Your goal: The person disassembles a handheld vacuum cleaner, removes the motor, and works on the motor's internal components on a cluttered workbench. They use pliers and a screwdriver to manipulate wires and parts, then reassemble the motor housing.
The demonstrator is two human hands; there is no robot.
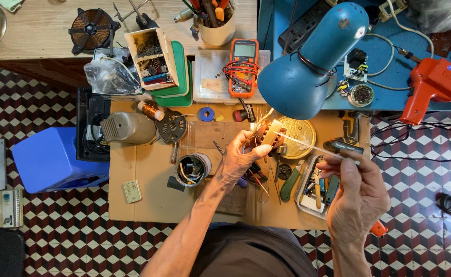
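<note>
Clearly the person keeps the work lifted right under the blue lamp (307, 66), where the light falls strongest. The left hand (242, 154) is closed around a small wound coil (269, 134), copper and cream in colour, held up off the cardboard-covered bench (143, 190) and turned toward the other hand, so its end faces the tool. The right hand (356, 192) pinches a thin pale stick (307, 146) between thumb and fingertips, much as one holds a pen; its far tip reaches the coil, though I cannot tell if it goes inside.

Everything else lies within arm's reach. A white tray of small tools (315, 190) sits just beside the right hand, and an open metal can (192, 169) stands near the left wrist. Farther back, an orange meter (243, 66) rests on a clear box with its leads wrapped around it, out of the way. A red glue-gun-shaped tool (433, 84) lies on the blue table to the right, well apart.
</note>
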